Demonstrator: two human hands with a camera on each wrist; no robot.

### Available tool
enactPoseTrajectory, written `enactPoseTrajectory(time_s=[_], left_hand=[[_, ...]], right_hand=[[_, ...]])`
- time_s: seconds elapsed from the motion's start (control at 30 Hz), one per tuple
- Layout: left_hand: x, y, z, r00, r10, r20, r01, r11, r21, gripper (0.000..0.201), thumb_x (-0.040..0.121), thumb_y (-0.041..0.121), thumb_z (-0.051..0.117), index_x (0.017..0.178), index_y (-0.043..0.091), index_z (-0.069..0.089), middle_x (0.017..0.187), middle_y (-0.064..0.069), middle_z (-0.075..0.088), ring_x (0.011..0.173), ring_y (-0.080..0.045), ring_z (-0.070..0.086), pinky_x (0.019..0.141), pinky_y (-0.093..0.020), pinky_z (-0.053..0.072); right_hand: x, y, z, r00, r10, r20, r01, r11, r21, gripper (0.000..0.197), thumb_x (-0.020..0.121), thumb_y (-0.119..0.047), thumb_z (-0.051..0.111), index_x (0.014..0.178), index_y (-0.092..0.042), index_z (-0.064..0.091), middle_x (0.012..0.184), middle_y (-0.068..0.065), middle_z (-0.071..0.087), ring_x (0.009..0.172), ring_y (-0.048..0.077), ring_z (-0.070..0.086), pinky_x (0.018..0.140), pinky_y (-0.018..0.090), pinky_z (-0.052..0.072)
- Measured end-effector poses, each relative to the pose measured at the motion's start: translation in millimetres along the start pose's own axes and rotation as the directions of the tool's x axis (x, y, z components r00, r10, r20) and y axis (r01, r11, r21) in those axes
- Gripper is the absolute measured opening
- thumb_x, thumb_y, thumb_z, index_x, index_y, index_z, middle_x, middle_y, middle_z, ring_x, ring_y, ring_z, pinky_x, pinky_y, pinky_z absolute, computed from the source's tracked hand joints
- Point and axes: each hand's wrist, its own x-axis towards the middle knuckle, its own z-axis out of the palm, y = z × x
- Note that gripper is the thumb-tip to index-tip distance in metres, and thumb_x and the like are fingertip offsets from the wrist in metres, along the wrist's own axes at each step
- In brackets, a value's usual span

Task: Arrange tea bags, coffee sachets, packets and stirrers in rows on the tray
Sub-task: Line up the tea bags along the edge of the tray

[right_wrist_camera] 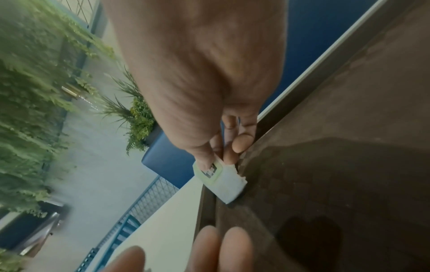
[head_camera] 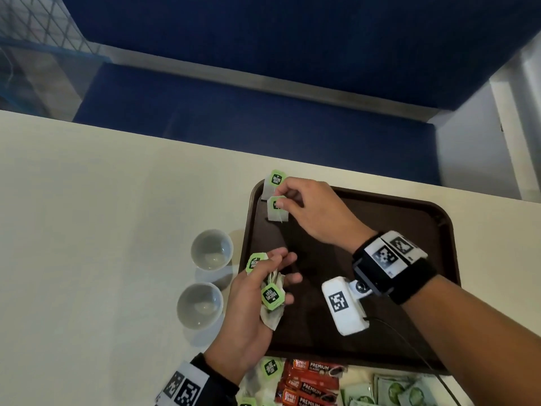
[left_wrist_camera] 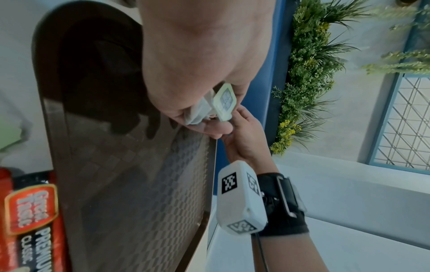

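A dark brown tray (head_camera: 409, 218) lies on the cream table. One tea bag with a green tag (head_camera: 276, 178) sits in the tray's far left corner. Just below it my right hand (head_camera: 285, 199) pinches a second tea bag (head_camera: 277, 212) by its tag, with the bag touching the tray floor (right_wrist_camera: 325, 184); the right wrist view shows this tea bag (right_wrist_camera: 229, 184) at the tray's left rim. My left hand (head_camera: 272, 281) hovers over the tray's left edge and holds a bunch of tea bags (head_camera: 272, 300) against the palm, also seen as a bunch of tea bags (left_wrist_camera: 221, 103) in the left wrist view.
Two empty grey cups (head_camera: 211, 249) (head_camera: 199, 304) stand left of the tray. Near the table's front edge lie red coffee sachets (head_camera: 313, 379), pale green packets (head_camera: 392, 391) and more tea bags (head_camera: 270, 367). A blue bench (head_camera: 234, 112) runs beyond the table's far edge.
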Motion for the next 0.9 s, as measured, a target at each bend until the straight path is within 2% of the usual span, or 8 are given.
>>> enactPoseTrajectory(time_s=[0.07, 0.2, 0.3, 0.4, 0.63, 0.8, 0.9], left_hand=[[0, -1, 0, 1.0, -0.002, 0.0, 0.002, 1.0, 0.001, 0.042, 0.093, 0.018, 0.07, 0.131, 0.002, 0.07, 0.126, -0.018, 0.077, 0.08, -0.02, 0.071, 0.05, -0.022, 0.052], [2, -1, 1, 1.0, -0.008, 0.007, 0.008, 1.0, 0.018, 0.031, 0.101, 0.015, 0.066, 0.129, 0.003, 0.07, 0.12, -0.016, 0.077, 0.079, -0.02, 0.07, 0.05, -0.022, 0.051], [5, 1, 3, 1.0, -0.005, 0.015, 0.004, 0.999, 0.045, 0.031, 0.102, 0.016, 0.065, 0.13, 0.004, 0.069, 0.117, -0.014, 0.077, 0.079, -0.019, 0.07, 0.05, -0.022, 0.052], [7, 2, 5, 1.0, 0.0, 0.014, -0.001, 0.998, 0.063, 0.026, 0.103, 0.015, 0.064, 0.127, 0.006, 0.069, 0.115, -0.013, 0.077, 0.077, -0.018, 0.07, 0.049, -0.022, 0.051], [11, 1, 8, 1.0, -0.006, 0.02, 0.005, 0.997, 0.083, 0.022, 0.103, 0.014, 0.064, 0.123, 0.006, 0.07, 0.114, -0.014, 0.077, 0.075, -0.018, 0.071, 0.048, -0.022, 0.051], [13, 0, 7, 1.0, -0.006, 0.014, 0.005, 0.996, 0.092, 0.023, 0.103, 0.014, 0.065, 0.123, 0.006, 0.071, 0.114, -0.014, 0.078, 0.076, -0.019, 0.072, 0.049, -0.023, 0.051], [14, 0, 6, 1.0, -0.006, 0.012, 0.004, 0.996, 0.086, 0.023, 0.103, 0.015, 0.065, 0.123, 0.006, 0.071, 0.114, -0.014, 0.078, 0.076, -0.019, 0.072, 0.049, -0.023, 0.051]], right_hand=[[7, 2, 6, 1.0, -0.016, -0.021, 0.015, 0.999, -0.035, 0.012, 0.104, -0.025, 0.068, 0.113, -0.019, 0.074, 0.105, -0.007, 0.069, 0.096, 0.008, 0.063, 0.09, 0.03, 0.053], [18, 8, 17, 0.993, -0.005, -0.118, 0.0, 0.999, -0.042, 0.008, 0.102, -0.024, 0.071, 0.109, -0.02, 0.074, 0.109, -0.003, 0.059, 0.094, 0.007, 0.059, 0.093, 0.031, 0.052], [21, 13, 24, 0.983, 0.011, -0.183, -0.013, 1.0, -0.009, 0.009, 0.102, -0.023, 0.071, 0.11, -0.02, 0.074, 0.11, -0.002, 0.058, 0.096, 0.008, 0.059, 0.095, 0.035, 0.053], [21, 17, 28, 0.972, 0.001, -0.235, -0.001, 1.0, 0.0, 0.01, 0.101, -0.022, 0.072, 0.11, -0.019, 0.073, 0.106, -0.003, 0.058, 0.089, 0.004, 0.058, 0.093, 0.037, 0.055], [24, 21, 32, 0.96, -0.037, -0.277, 0.033, 0.999, -0.017, 0.01, 0.099, -0.023, 0.073, 0.109, -0.02, 0.072, 0.104, -0.003, 0.059, 0.089, 0.006, 0.059, 0.087, 0.04, 0.056], [28, 20, 31, 0.955, -0.043, -0.294, 0.043, 0.999, -0.006, 0.008, 0.1, -0.023, 0.072, 0.107, -0.021, 0.072, 0.101, -0.009, 0.054, 0.081, -0.002, 0.054, 0.084, 0.036, 0.055], [30, 20, 30, 0.954, -0.053, -0.295, 0.052, 0.999, -0.009, 0.007, 0.1, -0.025, 0.072, 0.107, -0.022, 0.072, 0.101, -0.009, 0.053, 0.08, -0.002, 0.054, 0.083, 0.036, 0.056]])
